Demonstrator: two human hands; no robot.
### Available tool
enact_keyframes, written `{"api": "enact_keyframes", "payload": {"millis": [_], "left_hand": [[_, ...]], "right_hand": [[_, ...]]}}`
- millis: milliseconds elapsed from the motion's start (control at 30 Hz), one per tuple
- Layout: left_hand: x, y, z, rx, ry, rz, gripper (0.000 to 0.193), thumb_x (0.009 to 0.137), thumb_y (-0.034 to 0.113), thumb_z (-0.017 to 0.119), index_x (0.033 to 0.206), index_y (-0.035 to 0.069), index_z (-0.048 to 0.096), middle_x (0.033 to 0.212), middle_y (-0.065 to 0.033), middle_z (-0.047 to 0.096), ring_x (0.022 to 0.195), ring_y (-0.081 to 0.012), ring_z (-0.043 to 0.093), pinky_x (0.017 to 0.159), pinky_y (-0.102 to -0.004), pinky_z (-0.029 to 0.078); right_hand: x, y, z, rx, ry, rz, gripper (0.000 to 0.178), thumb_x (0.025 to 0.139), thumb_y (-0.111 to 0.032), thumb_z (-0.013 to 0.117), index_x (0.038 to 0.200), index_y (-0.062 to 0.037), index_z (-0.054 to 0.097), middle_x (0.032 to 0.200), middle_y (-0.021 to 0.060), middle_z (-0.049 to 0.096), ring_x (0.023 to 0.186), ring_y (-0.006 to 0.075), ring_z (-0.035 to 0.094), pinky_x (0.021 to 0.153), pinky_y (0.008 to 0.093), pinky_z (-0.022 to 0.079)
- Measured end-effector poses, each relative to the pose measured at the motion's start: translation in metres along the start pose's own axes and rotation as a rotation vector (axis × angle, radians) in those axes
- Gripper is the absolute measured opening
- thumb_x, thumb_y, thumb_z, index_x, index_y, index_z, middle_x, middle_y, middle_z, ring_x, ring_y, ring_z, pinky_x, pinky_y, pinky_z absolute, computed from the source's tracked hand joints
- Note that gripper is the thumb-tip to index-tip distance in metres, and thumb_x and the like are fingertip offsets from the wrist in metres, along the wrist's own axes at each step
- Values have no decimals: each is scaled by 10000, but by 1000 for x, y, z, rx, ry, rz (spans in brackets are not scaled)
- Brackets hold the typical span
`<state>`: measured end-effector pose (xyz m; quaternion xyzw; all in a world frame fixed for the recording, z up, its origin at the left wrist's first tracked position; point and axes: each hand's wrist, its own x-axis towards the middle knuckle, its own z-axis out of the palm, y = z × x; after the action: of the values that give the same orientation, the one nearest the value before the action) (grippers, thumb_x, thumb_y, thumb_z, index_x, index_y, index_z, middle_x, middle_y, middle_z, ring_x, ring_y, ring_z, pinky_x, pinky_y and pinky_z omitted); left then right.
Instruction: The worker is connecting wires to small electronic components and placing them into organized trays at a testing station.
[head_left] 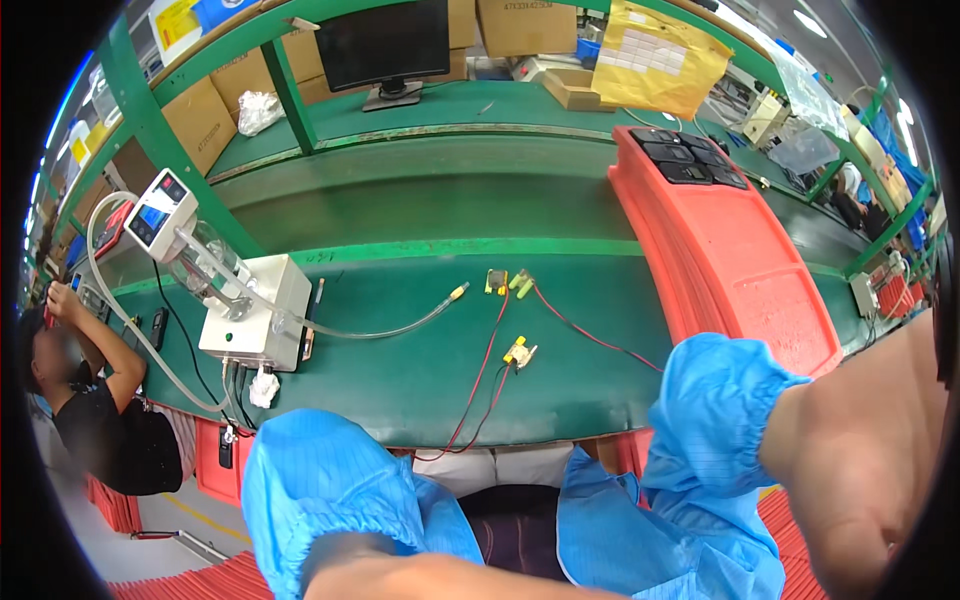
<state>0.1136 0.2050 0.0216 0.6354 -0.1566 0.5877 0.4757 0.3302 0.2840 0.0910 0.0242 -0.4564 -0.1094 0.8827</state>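
My left hand (440, 578) is at the bottom edge, close to the camera and beyond a blue sleeve (320, 480). Its fingers are out of the picture. On the right my right hand (862, 455) is raised large and near, out of another blue sleeve (720, 410); its fingers cannot be made out. Neither hand touches anything I can see on the bench. Before me on the green bench (590, 400) lie small parts with yellow ends (519, 353), a small square part (496, 281) and red and black wires (489, 350). A clear tube (400, 328) ends near them.
A white box device (258, 310) with a display unit (163, 210) stands on the left. Stacked red trays (740, 240) carry black parts (685, 158) on the right. A monitor (385, 45) sits on the back shelf. Another person (115, 430) is at the far left.
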Motion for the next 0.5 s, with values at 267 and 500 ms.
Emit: {"api": "enact_keyframes", "payload": {"millis": [267,500], "left_hand": [[16,26,4,39,8,164,202,920,238,593,995,67,669,874,-81,638,840,-276,628,762,-383,507],[20,31,7,50,59,334,169,930,196,571,964,68,677,843,-75,641,798,-255,629,729,-358,514]], "right_hand": [[16,-7,-33,36,13,-42,336,951,-348,530,1230,-162,514,1017,139,652,924,298,556,775,437,462],[26,-44,-71,68,-29,-61,344,953,-355,524,1235,-159,515,1020,138,649,926,296,552,782,441,457]]}}
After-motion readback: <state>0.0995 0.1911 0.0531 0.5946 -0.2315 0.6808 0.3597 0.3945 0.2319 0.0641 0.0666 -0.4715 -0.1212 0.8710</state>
